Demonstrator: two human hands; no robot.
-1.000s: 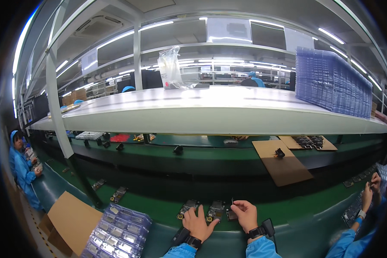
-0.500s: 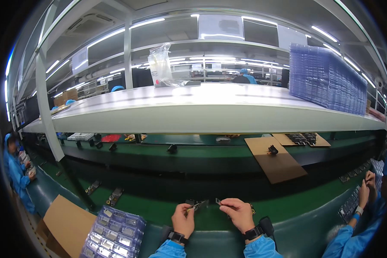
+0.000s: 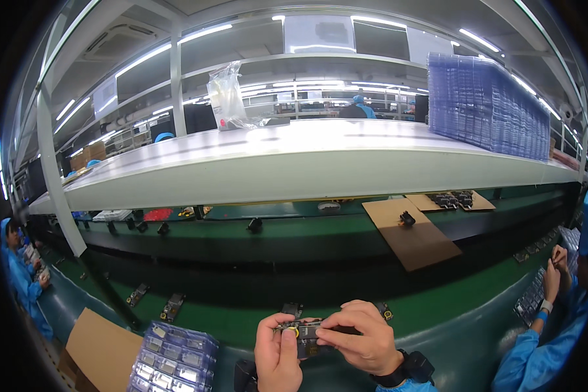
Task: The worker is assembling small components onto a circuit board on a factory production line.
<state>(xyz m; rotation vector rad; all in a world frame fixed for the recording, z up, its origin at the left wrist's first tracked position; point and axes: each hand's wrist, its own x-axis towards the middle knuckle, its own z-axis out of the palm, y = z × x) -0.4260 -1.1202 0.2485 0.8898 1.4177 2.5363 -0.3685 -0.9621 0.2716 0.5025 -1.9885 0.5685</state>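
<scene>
Green conveyor belt (image 3: 242, 320) ahead — left hand (image 3: 277, 356) and right hand (image 3: 362, 340) both pinch one small dark part (image 3: 305, 332), fingers closed on it.

A long white shelf (image 3: 307, 163) spans the green conveyor line (image 3: 294, 238); ceiling strip lights (image 3: 170, 49) glow overhead; white posts (image 3: 57, 196) rise at the left.

Left hand (image 3: 277, 356) and right hand (image 3: 361, 338) meet, fingers curled in a pinching grip.

This is a factory. A long green belt (image 3: 255, 245) runs past workers in blue coats (image 3: 21, 281), with a white shelf (image 3: 294, 163), bright lights and stacked blue trays (image 3: 487, 108).
</scene>
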